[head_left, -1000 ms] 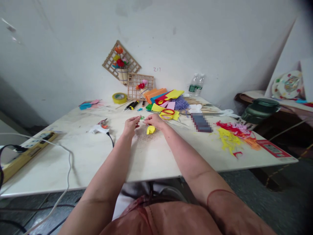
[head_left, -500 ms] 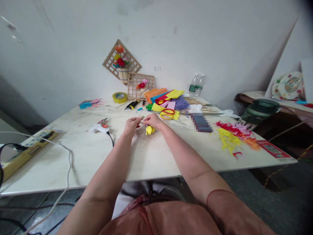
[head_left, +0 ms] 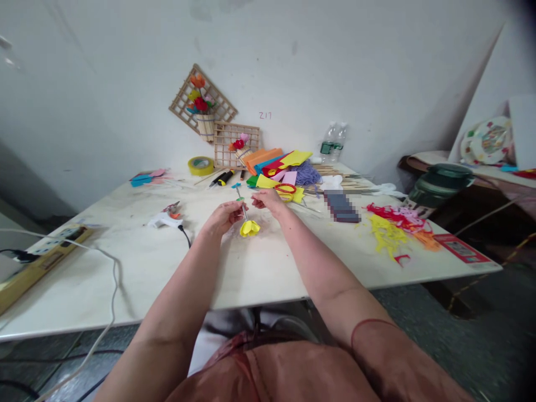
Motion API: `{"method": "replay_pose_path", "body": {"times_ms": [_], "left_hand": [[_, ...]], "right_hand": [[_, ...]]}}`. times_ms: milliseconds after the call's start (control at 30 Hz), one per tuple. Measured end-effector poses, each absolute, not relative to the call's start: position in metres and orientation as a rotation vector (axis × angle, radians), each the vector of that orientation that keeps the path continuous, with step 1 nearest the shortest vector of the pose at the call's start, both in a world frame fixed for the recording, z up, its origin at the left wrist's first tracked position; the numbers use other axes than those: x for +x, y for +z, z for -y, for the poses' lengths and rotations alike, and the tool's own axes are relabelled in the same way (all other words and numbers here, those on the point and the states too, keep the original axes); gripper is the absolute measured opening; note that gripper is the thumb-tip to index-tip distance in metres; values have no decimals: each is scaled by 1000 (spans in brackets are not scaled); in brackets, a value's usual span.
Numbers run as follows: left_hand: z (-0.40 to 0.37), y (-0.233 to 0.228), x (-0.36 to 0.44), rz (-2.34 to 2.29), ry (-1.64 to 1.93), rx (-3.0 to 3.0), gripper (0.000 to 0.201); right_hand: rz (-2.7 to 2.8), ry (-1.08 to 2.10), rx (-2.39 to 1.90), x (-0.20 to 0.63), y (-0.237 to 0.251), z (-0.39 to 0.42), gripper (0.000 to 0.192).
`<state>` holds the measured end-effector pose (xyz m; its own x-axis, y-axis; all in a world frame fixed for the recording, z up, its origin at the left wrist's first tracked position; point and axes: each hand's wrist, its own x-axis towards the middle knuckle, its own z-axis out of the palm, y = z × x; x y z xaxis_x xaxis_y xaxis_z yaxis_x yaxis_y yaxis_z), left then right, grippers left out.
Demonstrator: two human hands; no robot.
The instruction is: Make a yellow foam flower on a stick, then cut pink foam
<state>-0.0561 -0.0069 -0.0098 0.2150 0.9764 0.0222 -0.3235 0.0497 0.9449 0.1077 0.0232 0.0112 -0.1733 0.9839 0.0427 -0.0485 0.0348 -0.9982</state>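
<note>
A yellow craft flower point(head_left: 250, 228) hangs head down from its thin grey stem, which slants up past a small green piece point(head_left: 240, 199). My left hand point(head_left: 226, 216) pinches that stem between thumb and fingers, partway along it. Just to the right, apart from the stem, is my right hand point(head_left: 267, 199), its fingers curled together; whatever they hold, if anything, is too small to make out. Scissors with red and yellow handles point(head_left: 285, 192) lie just beyond the right hand. Left of my left hand rests a white glue gun point(head_left: 163, 219).
Coloured felt sheets point(head_left: 268, 162), a purple yarn bundle point(head_left: 305, 173) and yellow tape point(head_left: 201, 165) lie at the back. Bamboo lattices with flowers point(head_left: 237, 137) lean on the wall. A phone point(head_left: 341, 206) and scraps point(head_left: 387, 234) are rightward; a power strip point(head_left: 42, 262) is leftward.
My hands have moved apart, the right one off the stem. The flower has turned, showing its yellow petals and stem more plainly in my left hand. The view has shifted slightly.
</note>
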Motion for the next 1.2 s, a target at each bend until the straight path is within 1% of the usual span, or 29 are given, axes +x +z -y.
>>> {"method": "replay_pose_path", "body": {"times_ms": [133, 267, 500, 567, 833, 1000, 1200], "left_hand": [[10, -10, -56, -772, 1071, 1098, 19], [11, -9, -55, -773, 1011, 1126, 21], [13, -8, -55, -775, 976, 1138, 22], [13, -7, -55, -777, 971, 1136, 23], [13, -7, -55, -780, 955, 1143, 23], [15, -6, -53, -777, 939, 1160, 21], [15, -6, -53, -805, 899, 1177, 21]], "right_hand": [[1307, 1318, -973, 109, 11, -26, 9], [1339, 1255, -904, 110, 13, -29, 13], [1644, 988, -766, 109, 11, -35, 23], [1691, 957, -738, 109, 10, -35, 25], [1580, 1219, -723, 113, 17, -26, 17], [1428, 1275, -718, 116, 15, -31, 8], [1422, 1354, -698, 117, 12, -32, 15]]}}
